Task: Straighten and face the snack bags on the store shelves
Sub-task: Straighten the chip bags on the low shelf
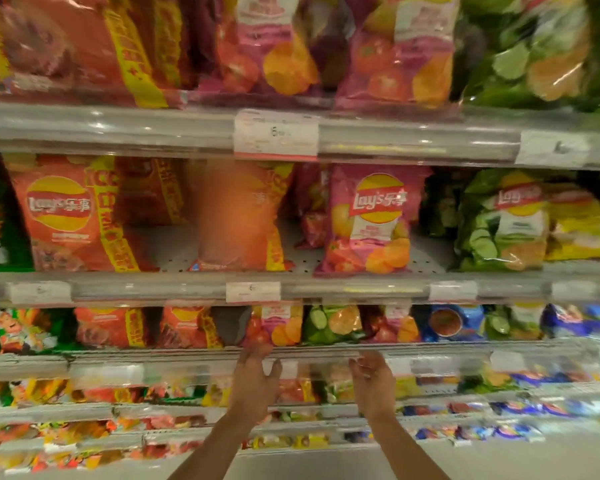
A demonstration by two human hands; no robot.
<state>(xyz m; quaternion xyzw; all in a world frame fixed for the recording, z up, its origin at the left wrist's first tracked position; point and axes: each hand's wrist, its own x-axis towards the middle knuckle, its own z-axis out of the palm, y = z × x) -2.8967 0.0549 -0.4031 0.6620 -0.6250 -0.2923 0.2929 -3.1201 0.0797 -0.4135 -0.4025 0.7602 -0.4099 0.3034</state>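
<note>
Snack bags fill at least five shelves; on the middle shelf point(361, 289) two orange bags point(61, 220), one pink bag point(371, 223) and one green bag point(503, 223) stand facing front. Both hands reach up from six o'clock to the shelf edge point(187, 355) just below the small bags point(281, 323), which sit at twelve o'clock from the fingers. Left hand point(255, 375) is raised with fingers loosely spread, holding nothing. Right hand point(373, 375), at its three o'clock, has fingers relaxed and slightly curled, empty too. Price tags point(276, 133) line the rails.
</note>
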